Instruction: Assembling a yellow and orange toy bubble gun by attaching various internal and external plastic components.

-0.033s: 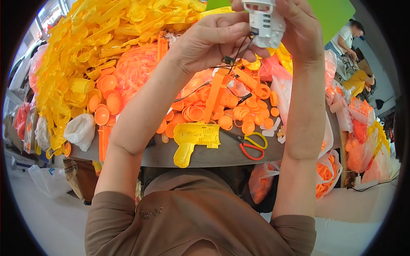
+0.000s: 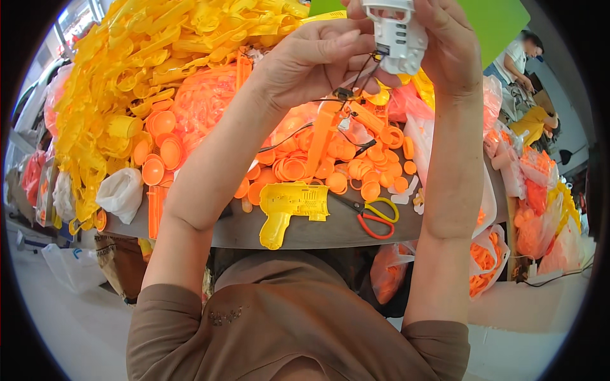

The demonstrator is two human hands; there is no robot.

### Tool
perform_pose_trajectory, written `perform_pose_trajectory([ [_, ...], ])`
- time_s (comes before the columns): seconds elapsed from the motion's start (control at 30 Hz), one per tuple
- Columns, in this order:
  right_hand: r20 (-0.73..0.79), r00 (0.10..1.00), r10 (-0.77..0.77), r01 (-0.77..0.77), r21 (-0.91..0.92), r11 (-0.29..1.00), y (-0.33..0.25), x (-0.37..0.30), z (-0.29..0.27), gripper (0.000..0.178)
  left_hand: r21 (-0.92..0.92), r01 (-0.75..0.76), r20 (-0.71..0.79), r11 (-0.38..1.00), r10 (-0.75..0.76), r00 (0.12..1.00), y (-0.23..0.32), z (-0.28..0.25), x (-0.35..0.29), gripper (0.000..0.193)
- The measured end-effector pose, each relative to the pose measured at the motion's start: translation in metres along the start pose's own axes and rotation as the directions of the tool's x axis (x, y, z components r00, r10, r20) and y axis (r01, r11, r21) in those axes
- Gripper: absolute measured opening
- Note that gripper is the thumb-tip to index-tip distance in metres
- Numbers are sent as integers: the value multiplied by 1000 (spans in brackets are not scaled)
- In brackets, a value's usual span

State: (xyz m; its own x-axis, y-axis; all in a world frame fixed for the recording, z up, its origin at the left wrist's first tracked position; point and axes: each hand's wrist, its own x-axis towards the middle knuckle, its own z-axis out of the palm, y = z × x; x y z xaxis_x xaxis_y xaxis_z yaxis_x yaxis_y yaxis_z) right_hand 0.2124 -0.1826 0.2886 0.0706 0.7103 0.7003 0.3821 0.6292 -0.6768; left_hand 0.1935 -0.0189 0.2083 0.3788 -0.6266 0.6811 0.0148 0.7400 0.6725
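At the top of the view, my right hand (image 2: 450,44) grips a white plastic housing (image 2: 399,43) with slots in its side. My left hand (image 2: 311,63) is closed at the housing's left edge, thumb against the fingers; what it pinches is hidden. Thin dark wires (image 2: 361,77) run down from the housing to a small dark part (image 2: 343,93) hanging below my left fingers. On the table near me lies a yellow toy-gun shell half (image 2: 276,219), its inner side facing up. Scissors (image 2: 376,219) with one red and one yellow handle rest to its right.
A large heap of yellow plastic parts (image 2: 127,70) covers the table's far left. Orange round caps (image 2: 293,168) and other orange pieces fill the middle. A white bag (image 2: 121,195) stands at left. Bags of orange parts (image 2: 486,260) sit at right; a person (image 2: 516,63) works beyond.
The white housing has shifted very slightly to the right between my hands. The small dark part on the wires has swung a little lower. The things on the table stay put.
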Motion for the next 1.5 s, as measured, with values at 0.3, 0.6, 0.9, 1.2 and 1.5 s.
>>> perform_pose_trajectory([
  [0.3, 204, 977, -62, 52, 54, 997, 17, 14, 8, 48, 224, -61, -319, 973, 132, 939, 0, -3, -24, 55],
  [0.6, -318, 912, 260, -344, -245, 906, 3, -13, 30, 30, 393, 11, -291, 920, 113, 950, 11, 20, -20, 63],
  [0.9, -637, 752, 171, -545, -455, 704, 23, -72, 106, 31, 525, 236, -625, 818, 182, 759, 29, 48, -22, 45],
  [1.2, -834, 537, 127, -425, -137, 895, 49, -70, 94, 26, 519, 481, -761, 707, 127, 636, 39, 58, -21, 37],
  [1.5, -779, 626, -42, -494, -438, 751, 43, -49, 58, 18, 429, 474, -673, 769, -78, 735, 33, 14, -46, 26],
])
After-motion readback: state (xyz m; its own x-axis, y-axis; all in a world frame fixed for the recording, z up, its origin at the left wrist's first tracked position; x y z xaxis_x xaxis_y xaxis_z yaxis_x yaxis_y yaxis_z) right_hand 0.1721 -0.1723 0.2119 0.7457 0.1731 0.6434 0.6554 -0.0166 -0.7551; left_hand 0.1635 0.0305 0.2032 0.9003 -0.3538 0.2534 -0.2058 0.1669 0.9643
